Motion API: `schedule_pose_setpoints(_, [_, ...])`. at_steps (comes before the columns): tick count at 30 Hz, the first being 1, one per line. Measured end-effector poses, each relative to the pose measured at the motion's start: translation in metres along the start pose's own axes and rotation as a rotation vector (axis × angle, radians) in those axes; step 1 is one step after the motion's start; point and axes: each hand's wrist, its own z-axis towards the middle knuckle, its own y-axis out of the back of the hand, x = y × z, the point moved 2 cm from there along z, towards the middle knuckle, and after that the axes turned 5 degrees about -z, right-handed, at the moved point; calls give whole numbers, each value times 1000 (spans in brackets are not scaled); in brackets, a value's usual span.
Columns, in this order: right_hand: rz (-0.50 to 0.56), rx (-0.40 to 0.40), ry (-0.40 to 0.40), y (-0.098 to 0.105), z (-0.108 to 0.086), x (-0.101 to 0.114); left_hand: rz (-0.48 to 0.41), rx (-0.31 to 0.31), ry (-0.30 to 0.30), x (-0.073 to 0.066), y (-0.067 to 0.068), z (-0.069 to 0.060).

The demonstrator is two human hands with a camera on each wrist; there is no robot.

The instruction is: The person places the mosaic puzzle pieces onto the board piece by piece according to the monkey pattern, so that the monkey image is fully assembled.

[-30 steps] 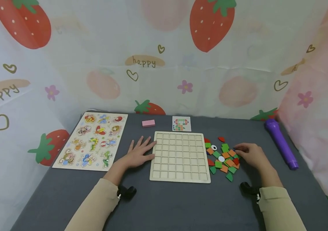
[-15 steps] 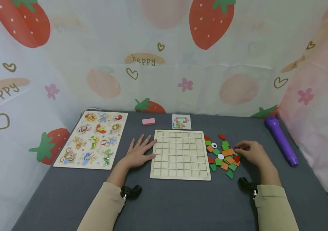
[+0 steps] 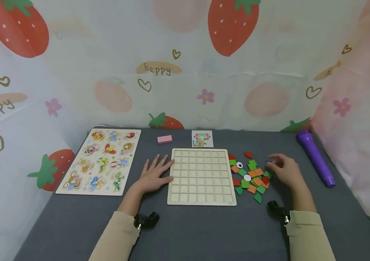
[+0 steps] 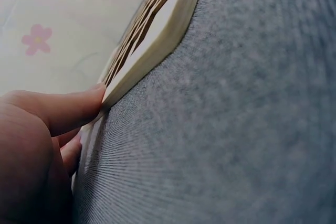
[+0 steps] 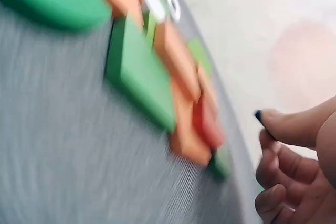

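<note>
A pale wooden grid board [image 3: 202, 177] lies flat on the table, its square cells bare. My left hand [image 3: 152, 177] rests beside it with fingers spread, thumb and fingertips touching the board's left edge; the left wrist view shows the thumb [image 4: 79, 109] against that edge. Just right of the pile of coloured wooden pieces, my right hand [image 3: 286, 171] pinches a small dark blue piece [image 5: 258, 115] between thumb and fingers. Most of that piece is hidden by the fingers. Green, orange, red and white pieces, such as a green square [image 5: 142, 74], lie heaped beside the board.
Behind the board lies a small pattern card [image 3: 202, 139], with a pink block [image 3: 164, 139] to its left. A sticker-like picture board [image 3: 100, 163] is at the left. A purple torch-shaped object [image 3: 316, 159] lies at the right. A printed curtain [image 3: 172, 98] borders the table.
My right hand has drawn up and slightly right from the pile's edge, with the dark blue piece between its fingers. The left hand stays at the board. The head view has shifted slightly.
</note>
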Motion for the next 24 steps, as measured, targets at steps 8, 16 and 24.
schedule_pose_setpoints(8, [180, -17, -29, -6, 0, 39, -5, -4, -3, 1, 0, -1])
schedule_pose_setpoints(16, [278, 101, -89, -41, 3, 76, -11, -13, -4, 3, 1, -3])
schedule_pose_setpoints(24, [247, 138, -110, -66, 13, 92, -14, -12, -10, 3, -1, -2])
